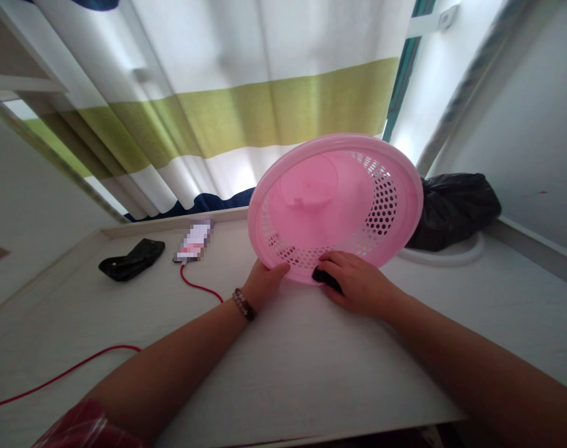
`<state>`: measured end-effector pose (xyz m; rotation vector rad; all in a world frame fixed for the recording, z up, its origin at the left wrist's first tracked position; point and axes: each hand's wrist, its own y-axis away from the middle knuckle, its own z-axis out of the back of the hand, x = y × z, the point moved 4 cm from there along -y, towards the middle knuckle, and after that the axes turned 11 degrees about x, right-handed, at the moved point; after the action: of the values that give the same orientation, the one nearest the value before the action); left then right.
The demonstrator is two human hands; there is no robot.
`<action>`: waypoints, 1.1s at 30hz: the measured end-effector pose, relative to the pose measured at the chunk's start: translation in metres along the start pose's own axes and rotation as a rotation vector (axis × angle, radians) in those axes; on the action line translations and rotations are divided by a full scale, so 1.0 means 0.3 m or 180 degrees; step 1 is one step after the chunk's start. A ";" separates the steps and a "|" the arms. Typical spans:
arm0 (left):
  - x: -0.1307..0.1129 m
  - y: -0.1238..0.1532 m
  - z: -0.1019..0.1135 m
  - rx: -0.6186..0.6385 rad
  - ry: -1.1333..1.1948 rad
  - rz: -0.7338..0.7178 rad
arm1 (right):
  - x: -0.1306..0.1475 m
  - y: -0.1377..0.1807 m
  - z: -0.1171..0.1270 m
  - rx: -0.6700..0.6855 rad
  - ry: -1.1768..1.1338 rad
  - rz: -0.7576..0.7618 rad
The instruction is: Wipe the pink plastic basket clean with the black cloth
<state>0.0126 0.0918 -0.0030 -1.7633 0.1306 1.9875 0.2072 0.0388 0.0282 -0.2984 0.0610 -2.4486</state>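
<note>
A round pink plastic basket [386,168] with a perforated wall stands tilted on its edge on the white table [283,367], its open side facing me. My left hand [263,283] grips its lower left rim, thumb over the edge; a bead bracelet is on that wrist. My right hand [358,283] rests at the basket's lower rim, fingers curled over a small black thing [324,277] that I cannot name.
A phone [194,241] lies at the back left with a red cable [78,367] running across the table. A black pouch [132,260] lies left of it. A black bag [456,208] sits in a white basin at the right. Striped curtains hang behind.
</note>
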 end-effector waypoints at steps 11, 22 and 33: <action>-0.005 -0.006 -0.006 0.0055 -0.0005 -0.0058 | 0.002 -0.126 -0.013 -0.0016 0.0033 -0.0204; 0.002 -0.006 -0.002 0.0075 0.0153 0.0196 | -0.028 -0.162 -0.038 -0.0074 -0.0081 -0.0182; 0.014 -0.011 -0.002 0.0125 0.0201 0.0103 | -0.026 -0.164 -0.049 -0.0079 -0.0001 -0.0147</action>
<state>0.0143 0.0957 -0.0063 -1.8105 0.2187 1.9391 0.1796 0.0815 0.0183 -0.3145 0.0854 -2.4950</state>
